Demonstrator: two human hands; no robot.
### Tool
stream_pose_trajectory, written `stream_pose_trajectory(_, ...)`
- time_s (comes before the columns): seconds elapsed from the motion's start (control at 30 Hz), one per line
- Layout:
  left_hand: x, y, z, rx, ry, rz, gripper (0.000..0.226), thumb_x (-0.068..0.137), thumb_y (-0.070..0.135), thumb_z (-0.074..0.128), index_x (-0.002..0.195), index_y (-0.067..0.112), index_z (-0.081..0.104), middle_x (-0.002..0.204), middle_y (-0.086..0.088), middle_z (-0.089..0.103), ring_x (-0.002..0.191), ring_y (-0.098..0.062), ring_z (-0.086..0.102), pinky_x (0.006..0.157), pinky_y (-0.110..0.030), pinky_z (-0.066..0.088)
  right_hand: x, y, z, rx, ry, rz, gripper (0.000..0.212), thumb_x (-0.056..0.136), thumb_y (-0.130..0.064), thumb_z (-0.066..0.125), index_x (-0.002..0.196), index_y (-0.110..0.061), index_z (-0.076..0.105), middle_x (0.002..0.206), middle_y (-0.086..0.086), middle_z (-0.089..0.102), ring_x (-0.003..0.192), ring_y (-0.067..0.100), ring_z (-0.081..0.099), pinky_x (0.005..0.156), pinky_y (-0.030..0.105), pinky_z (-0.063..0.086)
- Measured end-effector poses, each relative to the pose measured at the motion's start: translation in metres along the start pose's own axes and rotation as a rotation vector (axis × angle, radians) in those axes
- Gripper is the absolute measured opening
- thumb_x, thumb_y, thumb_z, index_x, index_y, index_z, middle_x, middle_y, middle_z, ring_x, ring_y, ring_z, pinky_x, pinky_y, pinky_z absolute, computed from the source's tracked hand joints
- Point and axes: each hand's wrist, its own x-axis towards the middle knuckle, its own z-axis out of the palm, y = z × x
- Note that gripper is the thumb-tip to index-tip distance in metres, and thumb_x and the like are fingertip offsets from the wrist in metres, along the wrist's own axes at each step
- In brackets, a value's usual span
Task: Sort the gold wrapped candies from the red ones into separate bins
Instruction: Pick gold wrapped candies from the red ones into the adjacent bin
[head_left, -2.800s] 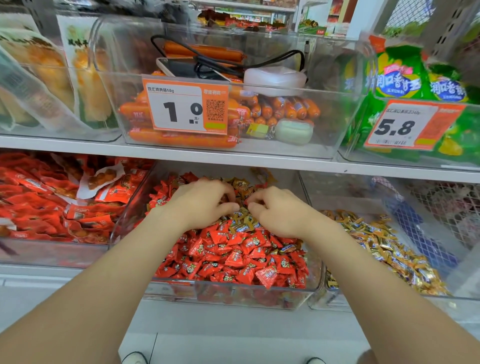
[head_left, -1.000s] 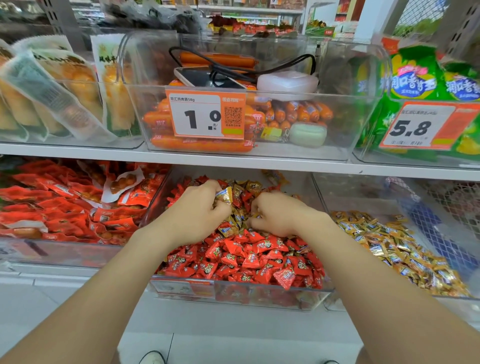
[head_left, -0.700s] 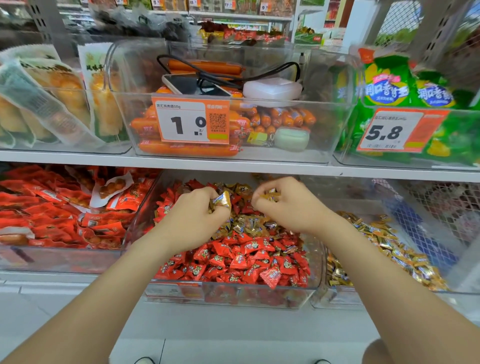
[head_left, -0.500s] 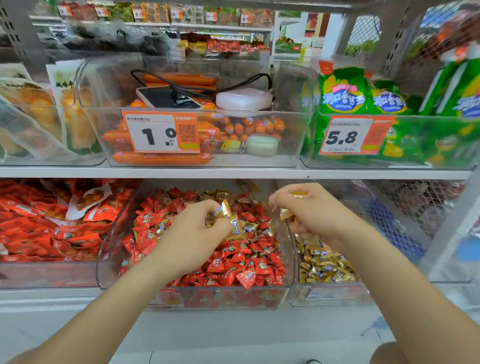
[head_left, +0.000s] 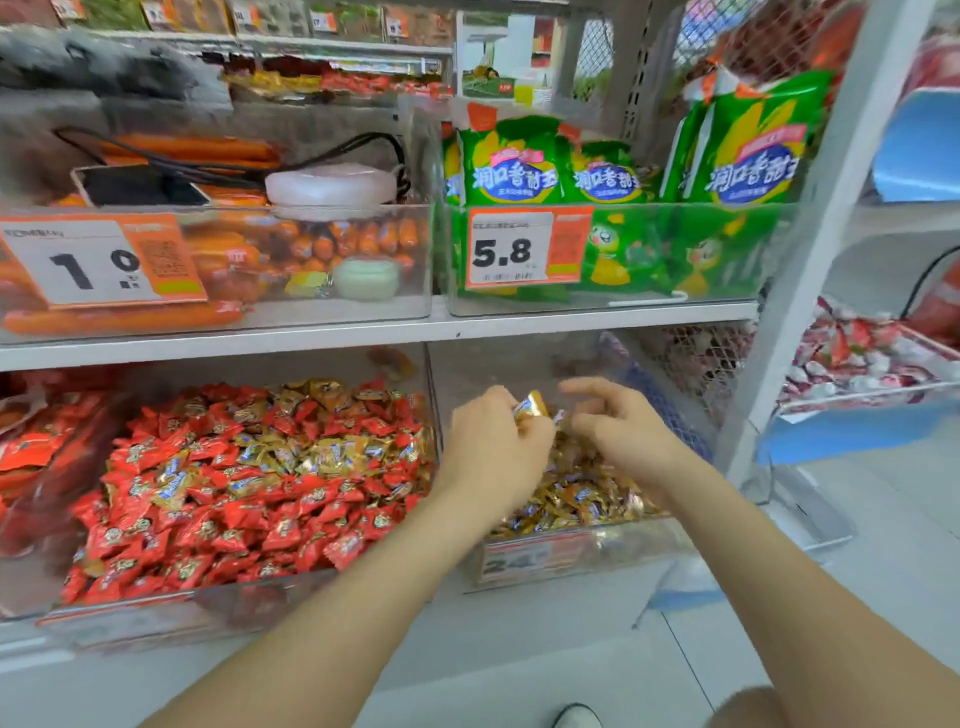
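Just over the bin (head_left: 641, 535), left hand (head_left: 493, 452) pinches a gold candy (head_left: 530, 404); right hand (head_left: 623, 434) hangs loosely spread.

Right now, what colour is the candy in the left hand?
Gold: the candy in the left hand, head view.

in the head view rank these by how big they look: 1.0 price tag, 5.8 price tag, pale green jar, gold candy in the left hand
1.0 price tag, largest, even cut off at the frame edge
5.8 price tag
pale green jar
gold candy in the left hand, partly hidden by fingers
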Motion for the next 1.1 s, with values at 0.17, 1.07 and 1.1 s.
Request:
stream_pose_trajectory(0.17,0.026,-0.005,0.036,0.152,-0.317,-0.121,0.058,0.095,0.043,0.062,0.135,0.007,0.043,0.131,-0.011,0.056,0.118,-0.032,0.055,0.083,-0.034,0.039,-0.001,0.011,-0.026,-0.075,-0.013,-0.080,0.056,0.084,-0.010,0.060,0.136,-0.030,0.067,0.129,0.005,0.069,0.115,0.015,0.067,0.090,0.036,0.058)
stream_pose_trajectory(1.07,-0.020,-0.179,-0.204,0.465,-0.549,0.121,0.057,0.072,0.071,0.082,0.117,0.046,0.056,0.116,0.025,0.052,0.114,0.002,0.041,0.102,-0.030,0.041,-0.011,-0.078,0.193,-1.057,-0.548,-0.583,0.058,0.096,-0.058,0.065,0.144,-0.029,0.054,0.127,0.009,0.061,0.120,0.031,0.058,0.096,0.043,0.051)
stream_pose_trajectory(1.1,-0.019,-0.183,-0.205,0.486,-0.557,0.113,0.055,0.076,0.066,0.082,0.119,0.045,0.054,0.116,0.024,0.050,0.115,-0.001,0.038,0.102,-0.031,0.039,-0.007,-0.080,0.198,-1.070,-0.498,-0.588,0.053,0.097,-0.051,0.066,0.143,-0.027,0.056,0.125,0.011,0.061,0.120,0.033,0.059,0.096,0.044,0.052)
